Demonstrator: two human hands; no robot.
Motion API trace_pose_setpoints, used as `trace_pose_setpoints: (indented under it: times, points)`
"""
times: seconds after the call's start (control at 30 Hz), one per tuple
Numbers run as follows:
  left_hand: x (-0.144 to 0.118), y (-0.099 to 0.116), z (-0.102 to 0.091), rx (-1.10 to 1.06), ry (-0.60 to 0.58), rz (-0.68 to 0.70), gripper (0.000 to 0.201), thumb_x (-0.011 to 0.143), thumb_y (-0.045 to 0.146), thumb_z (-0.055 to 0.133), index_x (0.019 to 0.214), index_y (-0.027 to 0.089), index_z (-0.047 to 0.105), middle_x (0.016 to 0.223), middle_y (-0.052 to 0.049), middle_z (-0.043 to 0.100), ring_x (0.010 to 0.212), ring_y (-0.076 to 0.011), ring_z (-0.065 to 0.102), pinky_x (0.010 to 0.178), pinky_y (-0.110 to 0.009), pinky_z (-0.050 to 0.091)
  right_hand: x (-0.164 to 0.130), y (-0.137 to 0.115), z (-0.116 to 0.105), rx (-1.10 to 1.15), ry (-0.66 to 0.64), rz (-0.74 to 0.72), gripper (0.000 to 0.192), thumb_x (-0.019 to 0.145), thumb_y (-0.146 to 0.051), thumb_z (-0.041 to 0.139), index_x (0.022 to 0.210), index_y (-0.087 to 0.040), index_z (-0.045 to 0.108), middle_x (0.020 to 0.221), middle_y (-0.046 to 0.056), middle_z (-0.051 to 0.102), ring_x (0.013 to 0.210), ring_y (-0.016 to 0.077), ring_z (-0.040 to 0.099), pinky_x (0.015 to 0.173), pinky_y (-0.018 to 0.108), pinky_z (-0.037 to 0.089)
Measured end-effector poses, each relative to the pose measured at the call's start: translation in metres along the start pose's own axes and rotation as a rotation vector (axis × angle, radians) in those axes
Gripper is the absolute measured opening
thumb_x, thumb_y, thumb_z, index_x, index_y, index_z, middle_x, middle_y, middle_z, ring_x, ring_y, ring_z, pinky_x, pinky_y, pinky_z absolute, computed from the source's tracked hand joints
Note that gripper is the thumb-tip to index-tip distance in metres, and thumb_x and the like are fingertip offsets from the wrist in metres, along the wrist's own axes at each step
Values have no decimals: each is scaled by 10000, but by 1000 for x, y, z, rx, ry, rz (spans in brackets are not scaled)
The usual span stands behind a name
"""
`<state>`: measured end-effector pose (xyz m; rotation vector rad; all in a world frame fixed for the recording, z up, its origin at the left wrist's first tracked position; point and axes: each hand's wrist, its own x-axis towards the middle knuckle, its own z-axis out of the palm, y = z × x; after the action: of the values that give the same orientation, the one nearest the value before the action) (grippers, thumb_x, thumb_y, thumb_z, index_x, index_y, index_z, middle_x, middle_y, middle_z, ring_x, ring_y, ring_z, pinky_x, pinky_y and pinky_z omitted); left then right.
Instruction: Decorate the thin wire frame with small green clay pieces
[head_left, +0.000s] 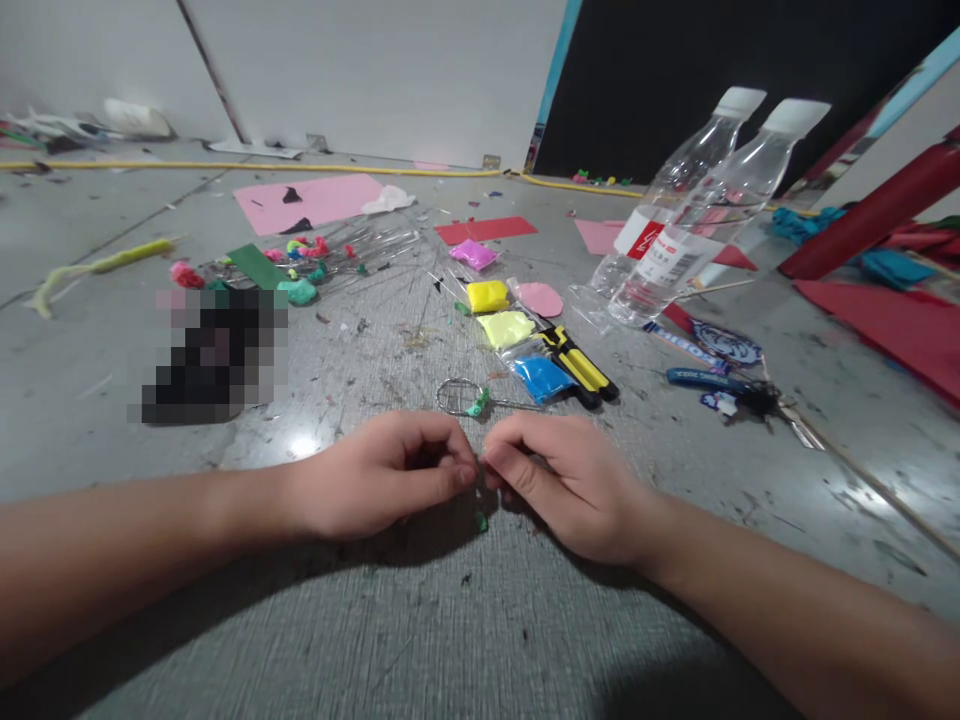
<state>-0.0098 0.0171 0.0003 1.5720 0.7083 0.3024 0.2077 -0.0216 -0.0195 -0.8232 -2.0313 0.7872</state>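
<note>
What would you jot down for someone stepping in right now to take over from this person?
Left hand and right hand: both curled, fingertips meeting low over the grey floor; whatever they pinch is too small to tell.
A green clay bit lies just beneath them.
Wire loop with green clay sits just beyond.
Clay packets behind: blue, pale yellow, yellow.
What is done or left: cannot tell.

Single head view, looking forward-down (steeply) over grey table, close to near edge.
</note>
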Motion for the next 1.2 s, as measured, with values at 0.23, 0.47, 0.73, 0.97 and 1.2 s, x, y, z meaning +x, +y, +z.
trace_pose_setpoints:
  times: [0.23, 0.47, 0.73, 0.97, 1.2]
  points:
    - [-2, 3, -1, 21, 3, -65, 217, 945, 347, 633, 825, 179, 568, 625, 80, 476, 501, -58, 413, 430, -155, 338, 2, 2, 1, -39, 133, -43, 27, 929, -168, 720, 908, -183, 727, 788, 12, 755, 684, 123, 671, 643, 249, 519]
    - [-1, 3, -1, 27, 9, -23, 201, 937, 321, 637, 815, 170, 588, 638, 74, 488, 522, -57, 402, 456, -162, 327, 2, 0, -1, -12, 101, -35, 184, 1014, -209, 616, 869, -168, 721, 718, 1, 715, 625, 104, 655, 607, 235, 505]
    - [-2, 2, -1, -15, -6, -66, 224, 941, 362, 641, 838, 172, 580, 630, 75, 475, 510, -60, 391, 430, -160, 302, -2, 2, 1, 9, 171, 20, 112, 959, -234, 722, 858, -186, 728, 690, -13, 729, 574, 103, 647, 556, 230, 483]
    - [-1, 1, -1, 26, -14, -21, 203, 947, 321, 631, 832, 161, 584, 689, 54, 491, 605, -74, 425, 507, -163, 359, -1, -1, 0, -33, 94, -112, 165, 1033, -178, 580, 1063, -184, 742, 827, 26, 754, 700, 122, 672, 645, 256, 530]
    - [-2, -2, -1, 0, -6, -10, 211, 966, 338, 617, 861, 156, 611, 728, 36, 545, 608, -77, 445, 501, -168, 365, -2, -4, 3, 98, 123, -75, 203, 972, -110, 594, 1095, -190, 734, 888, 47, 777, 739, 141, 726, 698, 301, 609]
